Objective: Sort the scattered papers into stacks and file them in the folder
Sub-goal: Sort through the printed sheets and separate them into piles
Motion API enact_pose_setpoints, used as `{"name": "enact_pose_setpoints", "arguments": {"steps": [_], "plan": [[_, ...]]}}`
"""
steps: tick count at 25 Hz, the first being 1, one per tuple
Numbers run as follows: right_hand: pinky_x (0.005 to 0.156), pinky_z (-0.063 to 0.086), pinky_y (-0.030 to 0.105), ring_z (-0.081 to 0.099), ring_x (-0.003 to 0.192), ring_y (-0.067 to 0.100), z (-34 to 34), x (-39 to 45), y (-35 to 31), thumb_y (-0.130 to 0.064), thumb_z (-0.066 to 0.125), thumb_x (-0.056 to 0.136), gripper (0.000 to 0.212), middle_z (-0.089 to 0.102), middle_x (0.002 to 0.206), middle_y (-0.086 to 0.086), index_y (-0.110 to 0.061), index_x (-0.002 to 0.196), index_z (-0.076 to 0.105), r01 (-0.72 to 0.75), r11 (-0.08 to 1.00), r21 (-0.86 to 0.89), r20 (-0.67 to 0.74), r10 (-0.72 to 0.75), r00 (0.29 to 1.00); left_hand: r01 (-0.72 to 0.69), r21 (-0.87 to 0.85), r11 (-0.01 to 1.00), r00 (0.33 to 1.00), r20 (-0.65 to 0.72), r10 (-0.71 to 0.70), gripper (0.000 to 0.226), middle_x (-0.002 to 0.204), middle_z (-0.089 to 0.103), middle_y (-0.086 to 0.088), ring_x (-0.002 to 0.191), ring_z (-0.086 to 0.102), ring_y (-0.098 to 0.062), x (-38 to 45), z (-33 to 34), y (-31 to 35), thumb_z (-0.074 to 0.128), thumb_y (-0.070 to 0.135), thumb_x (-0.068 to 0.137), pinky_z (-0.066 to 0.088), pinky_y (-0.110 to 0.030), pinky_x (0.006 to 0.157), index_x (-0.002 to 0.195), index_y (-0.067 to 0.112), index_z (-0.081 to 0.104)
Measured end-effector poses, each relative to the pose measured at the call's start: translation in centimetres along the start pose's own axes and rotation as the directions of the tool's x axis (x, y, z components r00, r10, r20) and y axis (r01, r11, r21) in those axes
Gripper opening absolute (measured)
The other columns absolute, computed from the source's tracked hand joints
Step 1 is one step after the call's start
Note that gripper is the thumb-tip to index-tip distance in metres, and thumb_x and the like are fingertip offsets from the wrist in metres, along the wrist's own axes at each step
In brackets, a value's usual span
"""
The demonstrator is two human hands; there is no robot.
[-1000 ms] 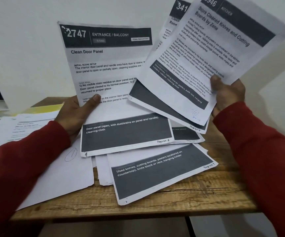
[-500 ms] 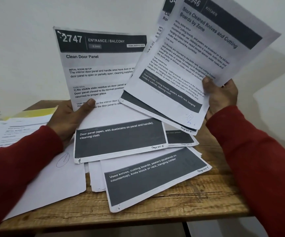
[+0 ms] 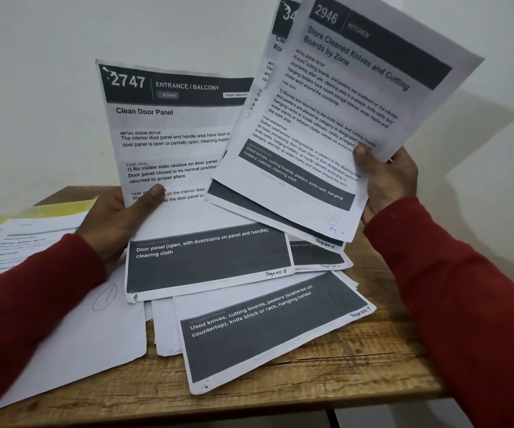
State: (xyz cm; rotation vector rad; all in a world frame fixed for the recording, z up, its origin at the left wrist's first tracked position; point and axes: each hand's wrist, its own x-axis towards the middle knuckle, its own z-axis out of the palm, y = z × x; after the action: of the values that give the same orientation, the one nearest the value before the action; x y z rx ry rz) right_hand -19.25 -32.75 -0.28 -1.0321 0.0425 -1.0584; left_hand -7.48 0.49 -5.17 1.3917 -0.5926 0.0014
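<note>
My left hand (image 3: 117, 219) holds the "2747 Clean Door Panel" sheet (image 3: 172, 143) upright, thumb pressed on its front. My right hand (image 3: 385, 180) grips a small fan of sheets by their right edge, the "2946 Kitchen" page (image 3: 326, 118) on top and a "34.." page (image 3: 283, 23) behind it. Under both hands, several more printed pages lie overlapped on the wooden table (image 3: 357, 366); the lowest, marked page 7 (image 3: 268, 332), sticks out toward me. A yellow folder (image 3: 61, 208) lies at the far left, partly under white papers.
A separate spread of white papers (image 3: 12, 242) covers the table's left side. A blank sheet with a pen-drawn oval (image 3: 95, 329) lies under my left forearm. A white wall stands close behind the table. The table's front edge runs near the bottom of the view.
The sheets in both hands have drifted slightly left and down in the view. Both grips are unchanged, and the pile on the table has not moved.
</note>
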Motion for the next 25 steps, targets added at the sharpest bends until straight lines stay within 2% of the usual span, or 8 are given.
{"name": "enact_pose_setpoints", "arguments": {"steps": [3, 6, 8, 13, 17, 19, 21, 25], "plan": [[0.088, 0.057, 0.052, 0.068, 0.105, 0.038, 0.6, -1.0, -0.3, 0.013, 0.061, 0.088, 0.034, 0.069, 0.116, 0.022, 0.006, 0.121, 0.06, -0.078, 0.997, 0.024, 0.051, 0.077, 0.996, 0.007, 0.021, 1.0, 1.0, -0.01, -0.007, 0.031, 0.106, 0.076, -0.004, 0.083, 0.073, -0.014, 0.1, -0.1, 0.1, 0.065, 0.037, 0.083, 0.061, -0.029, 0.078, 0.103, 0.014, 0.071], [0.09, 0.057, 0.049, 0.068, 0.107, 0.036, 1.5, -2.4, 0.0, 0.009, 0.059, 0.091, 0.036, 0.067, 0.12, 0.023, 0.009, 0.127, 0.057, -0.145, 0.989, -0.018, 0.113, 0.146, 0.983, 0.018, 0.044, 0.999, 1.0, -0.004, -0.018, 0.052, 0.102, 0.077, -0.004, 0.082, 0.074, -0.015, 0.0, -0.3, 0.1, 0.077, 0.062, 0.066, 0.061, -0.028, 0.074, 0.096, 0.02, 0.077], [0.089, 0.058, 0.046, 0.068, 0.107, 0.035, 2.1, -3.3, 0.5, 0.007, 0.057, 0.093, 0.032, 0.068, 0.119, 0.023, 0.008, 0.125, 0.058, -0.173, 0.984, -0.044, 0.157, 0.178, 0.971, 0.027, 0.028, 0.999, 1.0, 0.01, -0.027, 0.054, 0.101, 0.077, -0.003, 0.082, 0.074, -0.015, -0.2, -0.3, 0.3, 0.077, 0.068, 0.061, 0.061, -0.029, 0.073, 0.095, 0.025, 0.078], [0.092, 0.057, 0.044, 0.07, 0.104, 0.027, 2.9, -4.1, 1.7, 0.001, 0.053, 0.098, 0.024, 0.07, 0.118, 0.016, 0.001, 0.119, 0.064, -0.303, 0.95, -0.08, 0.26, 0.313, 0.913, 0.025, -0.009, 1.0, 1.0, -0.017, -0.025, 0.036, 0.093, 0.078, 0.0, 0.075, 0.073, -0.013, -0.3, 0.4, 0.9, 0.067, 0.051, 0.072, 0.061, -0.026, 0.069, 0.092, 0.022, 0.077], [0.079, 0.061, 0.04, 0.072, 0.097, 0.026, 3.1, -3.9, 1.8, -0.005, 0.046, 0.102, 0.026, 0.072, 0.115, 0.015, 0.001, 0.123, 0.061, -0.44, 0.897, -0.046, 0.265, 0.435, 0.86, 0.062, -0.061, 0.996, 0.998, -0.027, -0.064, 0.018, 0.095, 0.077, -0.002, 0.076, 0.073, -0.015, -0.4, 0.5, 1.1, 0.061, 0.027, 0.091, 0.062, -0.03, 0.069, 0.103, 0.017, 0.07], [0.078, 0.061, 0.037, 0.073, 0.093, 0.023, 3.0, -3.8, 1.6, -0.006, 0.044, 0.103, 0.024, 0.074, 0.107, 0.011, -0.002, 0.116, 0.063, -0.436, 0.898, -0.053, 0.291, 0.431, 0.854, 0.082, -0.078, 0.994, 0.995, -0.05, -0.086, 0.016, 0.097, 0.077, -0.002, 0.078, 0.074, -0.017, -0.3, 0.4, 1.1, 0.058, 0.019, 0.096, 0.062, -0.032, 0.07, 0.106, 0.016, 0.07], [0.084, 0.06, 0.038, 0.072, 0.095, 0.023, 2.9, -3.7, 1.5, -0.003, 0.045, 0.102, 0.022, 0.074, 0.106, 0.011, -0.002, 0.114, 0.063, -0.384, 0.918, -0.095, 0.318, 0.394, 0.862, 0.089, -0.096, 0.991, 0.994, -0.047, -0.094, 0.019, 0.103, 0.076, -0.006, 0.083, 0.074, -0.02, 0.0, -0.1, 1.1, 0.056, 0.016, 0.097, 0.062, -0.035, 0.074, 0.111, 0.014, 0.069], [0.094, 0.054, 0.048, 0.066, 0.107, 0.036, 3.1, -4.6, 2.3, 0.009, 0.051, 0.096, 0.032, 0.067, 0.12, 0.023, 0.002, 0.127, 0.056, -0.288, 0.902, -0.321, 0.414, 0.407, 0.815, 0.178, -0.084, 0.98, 0.984, -0.001, -0.179, 0.033, 0.121, 0.069, -0.015, 0.108, 0.068, -0.034, 0.1, 0.0, 0.8, 0.053, 0.022, 0.096, 0.054, -0.05, 0.095, 0.124, 0.01, 0.065]]}}
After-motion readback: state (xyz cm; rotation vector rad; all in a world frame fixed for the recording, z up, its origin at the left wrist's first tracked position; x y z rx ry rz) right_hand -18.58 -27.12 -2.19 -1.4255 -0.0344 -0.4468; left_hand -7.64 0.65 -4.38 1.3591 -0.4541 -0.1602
